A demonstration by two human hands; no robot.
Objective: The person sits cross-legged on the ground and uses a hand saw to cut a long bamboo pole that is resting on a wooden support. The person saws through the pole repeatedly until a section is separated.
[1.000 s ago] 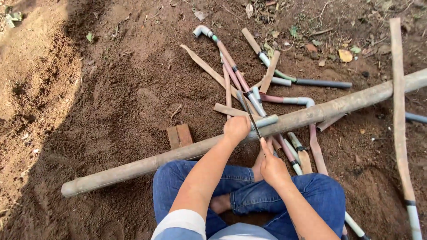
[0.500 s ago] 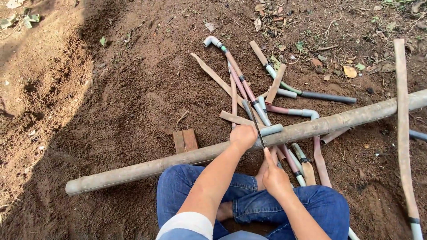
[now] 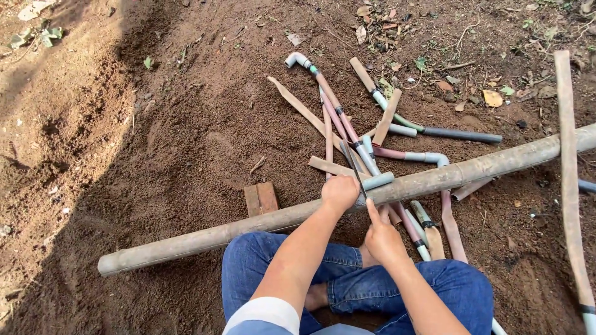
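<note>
My left hand (image 3: 339, 193) sits further left along the long pole (image 3: 205, 237) than a second ago. My right hand (image 3: 383, 239) now lifts its forefinger against the short grey pipe piece (image 3: 376, 181).

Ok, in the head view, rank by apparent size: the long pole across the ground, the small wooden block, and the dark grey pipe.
1. Long pole, spanning nearly the whole frame.
2. Dark grey pipe, much shorter and thinner.
3. Wooden block, shortest, though wider than the pipe.
</note>
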